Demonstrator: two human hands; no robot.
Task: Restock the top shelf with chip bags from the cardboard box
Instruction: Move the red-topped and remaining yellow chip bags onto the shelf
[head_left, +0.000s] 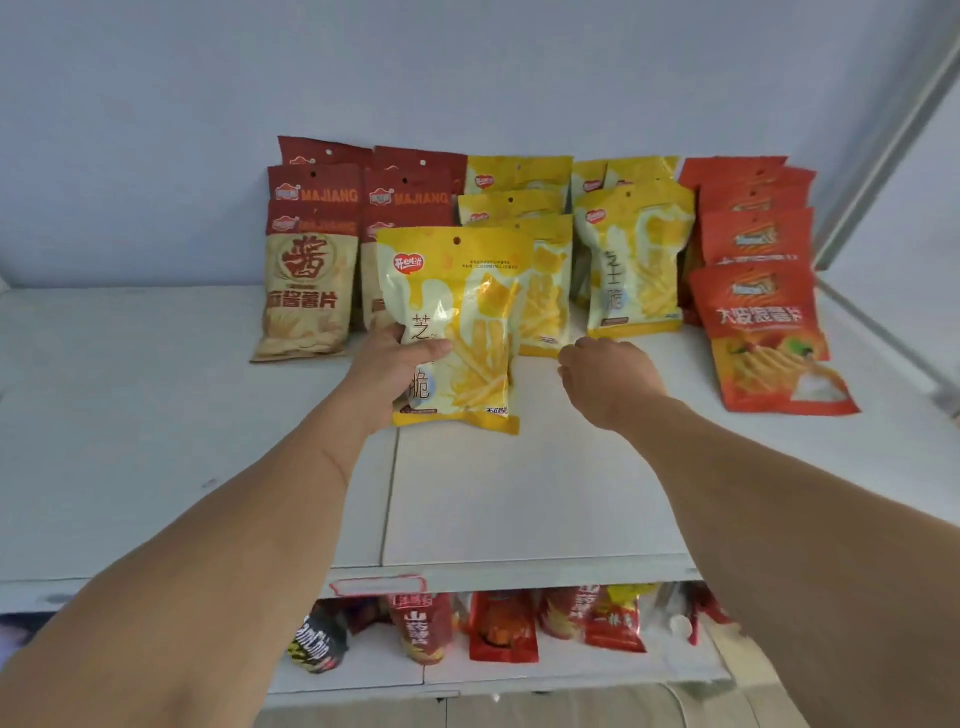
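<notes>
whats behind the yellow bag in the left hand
Behind the held yellow bag gripped by the left hand stands a row of matching yellow bags; their lower fronts are covered.

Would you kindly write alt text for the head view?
A left hand grips a yellow chip bag upright on the white top shelf, before rows of brown, yellow and red bags; the right hand hovers beside it, holding nothing.

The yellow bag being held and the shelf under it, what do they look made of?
The yellow bag looks like thin glossy plastic film: it shines and crinkles where the left hand grips it. The top shelf looks like white-painted board or metal, matt, with a seam; which one is unclear.
</notes>
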